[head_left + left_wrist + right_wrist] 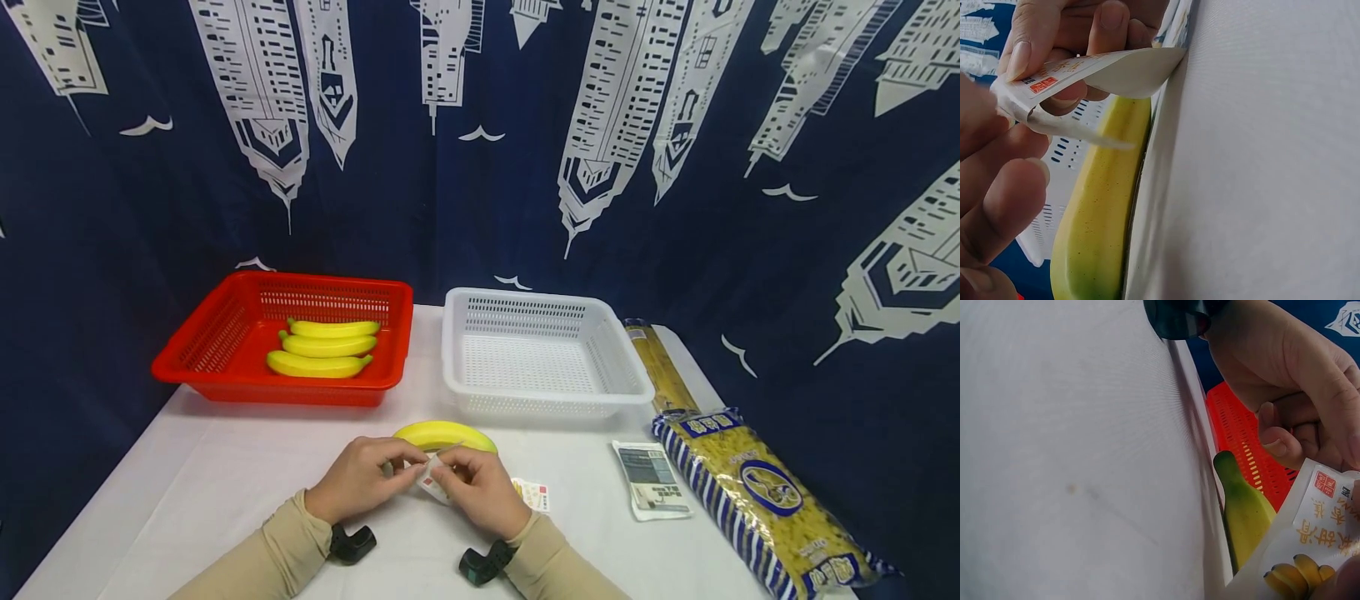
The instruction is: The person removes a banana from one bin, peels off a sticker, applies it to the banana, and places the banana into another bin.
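Observation:
Between both hands is a white banana label point(435, 482) with a red mark, orange lettering and a banana print. My right hand point(483, 487) pinches it with the thumb on its printed face. My left hand point(367, 477) pinches its near corner with thumb and fingertips. In the left wrist view the label point(1079, 69) is bent, and a thin pale flap curls away below it. A yellow banana point(446, 435) with greenish ends lies on the table just beyond the hands. Another printed label point(532, 493) lies beside my right hand, partly hidden by it.
A red basket point(281, 387) with three bananas point(318, 365) stands at the back left. Beside it is a white basket point(547, 400). On the right lie a small packet point(652, 481), a large pasta bag point(765, 500) and a long yellow pack point(660, 367).

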A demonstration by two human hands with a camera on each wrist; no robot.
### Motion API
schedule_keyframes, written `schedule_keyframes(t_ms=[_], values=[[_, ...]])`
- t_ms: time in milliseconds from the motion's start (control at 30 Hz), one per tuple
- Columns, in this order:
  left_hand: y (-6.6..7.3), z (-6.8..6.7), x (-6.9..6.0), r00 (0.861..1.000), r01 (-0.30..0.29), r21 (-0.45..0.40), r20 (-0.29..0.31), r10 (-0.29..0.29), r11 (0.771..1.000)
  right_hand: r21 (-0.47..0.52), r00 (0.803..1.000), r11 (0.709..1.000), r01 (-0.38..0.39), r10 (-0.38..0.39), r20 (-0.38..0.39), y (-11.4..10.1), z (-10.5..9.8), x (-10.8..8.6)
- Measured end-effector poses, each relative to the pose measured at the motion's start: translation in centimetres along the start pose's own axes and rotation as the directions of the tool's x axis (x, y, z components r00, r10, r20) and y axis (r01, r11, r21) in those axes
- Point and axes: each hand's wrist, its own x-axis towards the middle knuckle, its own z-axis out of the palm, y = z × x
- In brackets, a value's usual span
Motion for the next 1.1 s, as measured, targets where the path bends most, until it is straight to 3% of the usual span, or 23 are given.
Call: schedule_keyframes(t_ms=[267, 600, 1100], values=[[0.02, -0.01, 0.03, 1.0, 0.016, 0.007, 0.005, -0.016, 1.0, -0.011, 1.0, 1.0, -0.022, 0.022, 0.007, -0.12, 0.06, -0.02], [0.05, 0.01, 0.13, 1.0, 0.016, 0.012, -0.001, -0.016, 1.0, -0.012, 1.0, 1.0, 0.023, -0.023, 0.003, 0.13, 0.02, 0.06], [0.4, -0.16, 0.25, 0.998, 0.066, 0.027, -0.001, -0.066, 0.997, -0.025, 0.999, 0.999, -0.045, 0.045, 0.007, -0.1, -0.09, 0.01]])
